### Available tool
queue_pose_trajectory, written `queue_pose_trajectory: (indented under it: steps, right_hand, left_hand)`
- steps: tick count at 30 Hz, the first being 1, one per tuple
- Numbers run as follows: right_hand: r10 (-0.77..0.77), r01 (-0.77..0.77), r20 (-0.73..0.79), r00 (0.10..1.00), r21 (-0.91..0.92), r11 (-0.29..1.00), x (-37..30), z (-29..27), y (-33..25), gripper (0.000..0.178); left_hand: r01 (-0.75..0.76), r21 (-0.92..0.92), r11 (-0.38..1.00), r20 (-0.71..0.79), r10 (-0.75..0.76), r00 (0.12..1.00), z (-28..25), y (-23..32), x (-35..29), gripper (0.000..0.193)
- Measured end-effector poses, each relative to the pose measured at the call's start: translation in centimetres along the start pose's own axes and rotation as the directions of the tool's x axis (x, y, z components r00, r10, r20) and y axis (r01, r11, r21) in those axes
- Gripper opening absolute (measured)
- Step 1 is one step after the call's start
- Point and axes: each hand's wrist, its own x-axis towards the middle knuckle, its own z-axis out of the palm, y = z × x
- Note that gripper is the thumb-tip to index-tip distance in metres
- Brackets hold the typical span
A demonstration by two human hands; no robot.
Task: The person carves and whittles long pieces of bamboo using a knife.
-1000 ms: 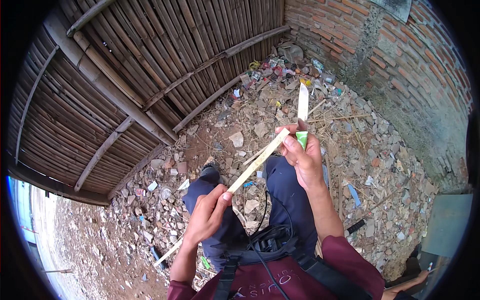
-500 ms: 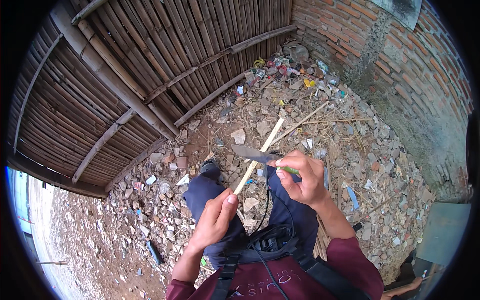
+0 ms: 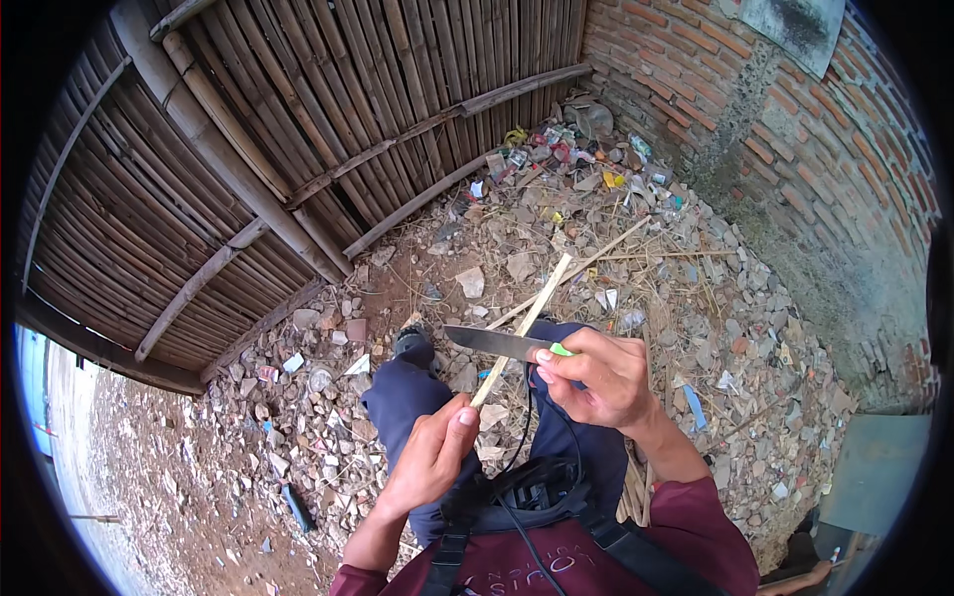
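Note:
My left hand (image 3: 429, 455) is closed around the lower end of a pale, split bamboo strip (image 3: 550, 288), which slants away up and to the right over my knees. In my right hand (image 3: 599, 375) is a knife (image 3: 494, 343) with a green handle, gripped near the base of the blade. The blade points left and lies across the strip a little beyond my left hand, touching or just over it. Most of the handle is hidden by my fingers.
Rubble and litter (image 3: 596, 164) cover the ground. A bamboo wall (image 3: 397, 89) stands at the back left, a brick wall (image 3: 775, 129) at the right. Another thin strip (image 3: 616, 240) lies ahead; more strips (image 3: 636, 485) lie beside my right leg. A dark cable (image 3: 520, 427) hangs before me.
The knife has turned so its blade lies flatter across the strip and has moved down, nearer my left hand. The strip's far end sits slightly lower.

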Motion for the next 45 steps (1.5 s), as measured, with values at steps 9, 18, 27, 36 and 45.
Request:
queue_pose_trajectory:
  steps: [9, 18, 27, 36, 45]
  right_hand:
    - [0.056, -0.062, -0.070, 0.996, -0.085, 0.994, 0.8, -1.0, 1.7, 0.011]
    - [0.571, -0.446, -0.364, 0.735, 0.375, 0.813, -1.0, -4.3, 10.8, 0.005]
    - [0.071, -0.067, -0.078, 0.994, 0.058, 0.996, 0.3, -0.6, 1.4, 0.016]
    - [-0.025, 0.028, -0.028, 0.999, 0.099, 0.995, 0.3, 0.1, 0.3, 0.019]
    - [0.019, -0.021, 0.022, 1.000, 0.127, 0.992, 0.0, 0.6, 0.0, 0.020]
  left_hand:
    - [0.001, 0.033, 0.999, -0.012, -0.001, 1.000, 0.1, 0.1, -0.5, 0.040]
    - [-0.027, 0.109, 0.994, -0.140, 0.042, 0.989, -1.2, -0.6, -0.8, 0.040]
    - [-0.038, 0.149, 0.988, -0.109, 0.055, 0.992, -0.8, 0.6, 0.0, 0.037]
    - [-0.056, -0.099, 0.994, 0.035, 0.059, 0.998, 0.0, -0.4, -0.5, 0.051]
    - [-0.094, 0.046, 0.995, -0.038, 0.096, 0.995, 0.8, -0.4, -0.4, 0.048]
